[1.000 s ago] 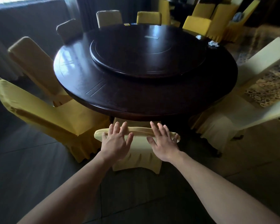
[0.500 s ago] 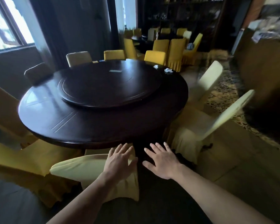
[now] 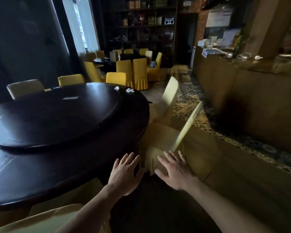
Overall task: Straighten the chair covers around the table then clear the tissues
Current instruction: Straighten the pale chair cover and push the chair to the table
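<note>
A dark round table (image 3: 40,174) with a raised turntable (image 3: 57,118) fills the left. Two crumpled white tissues (image 3: 130,90) lie at its far edge. Yellow-covered chairs ring it. The nearest covered chair (image 3: 166,142) on the right shows its thin back edge-on. Another pale covered chair (image 3: 170,91) stands beyond it. The chair cover (image 3: 49,221) I just left is at the bottom left. My left hand (image 3: 124,174) hovers with fingers spread near the table rim, holding nothing. My right hand (image 3: 175,170) is also spread and empty, just short of the nearest chair's skirt.
A patterned carpet (image 3: 225,132) runs along the right beside a long counter (image 3: 259,91). A second table with yellow chairs (image 3: 133,73) stands farther back before dark shelves. The floor between me and the nearest chair is dark wood.
Both hands have come off the pale chair back they pressed a second ago. My view has swung right along the table toward the following chair.
</note>
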